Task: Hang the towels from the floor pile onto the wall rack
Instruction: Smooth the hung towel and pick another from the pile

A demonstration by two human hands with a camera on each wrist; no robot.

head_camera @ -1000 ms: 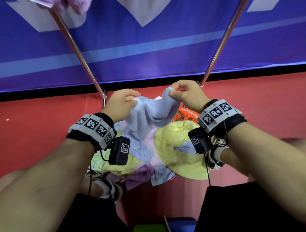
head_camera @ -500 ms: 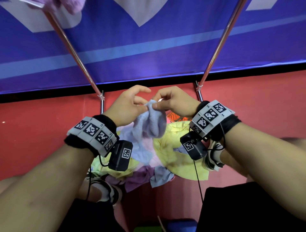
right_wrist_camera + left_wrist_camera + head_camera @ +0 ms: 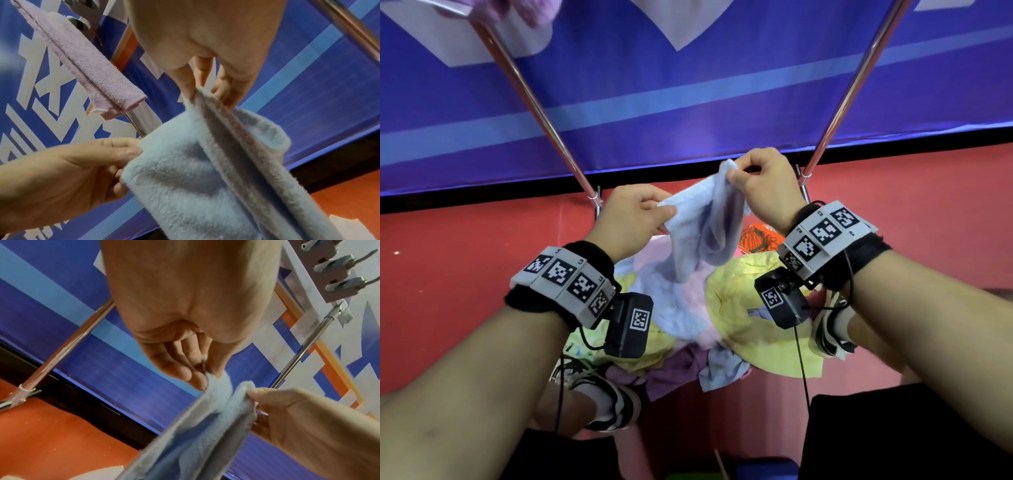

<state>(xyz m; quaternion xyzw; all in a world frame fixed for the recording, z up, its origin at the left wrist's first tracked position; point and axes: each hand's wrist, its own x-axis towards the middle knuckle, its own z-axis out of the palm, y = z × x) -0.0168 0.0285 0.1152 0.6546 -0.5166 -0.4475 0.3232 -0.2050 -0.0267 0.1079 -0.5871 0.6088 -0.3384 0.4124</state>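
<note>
Nearest to me, I am seeing both forearms wearing black wristbands with grey marker-tag blocks [image 3: 565,282], and sandalled feet on either side of a floor pile of yellow, pink, purple and blue towels [image 3: 739,329] lying on the red floor [image 3: 448,274]. Above the pile, I am holding up a fluffy light-blue towel [image 3: 702,233]. My left hand [image 3: 631,219] is pinching one upper edge between thumb and curled fingers, and my right hand [image 3: 763,181] is pinching the other upper corner a little higher, so the cloth is sagging in folds between them with its lower end trailing onto the pile. Beyond the hands, two shiny metal rack poles [image 3: 534,106] are slanting up against the blue and white patterned wall banner [image 3: 688,102]. A folded lilac terry towel [image 3: 82,60] is hanging over the left pole.
</note>
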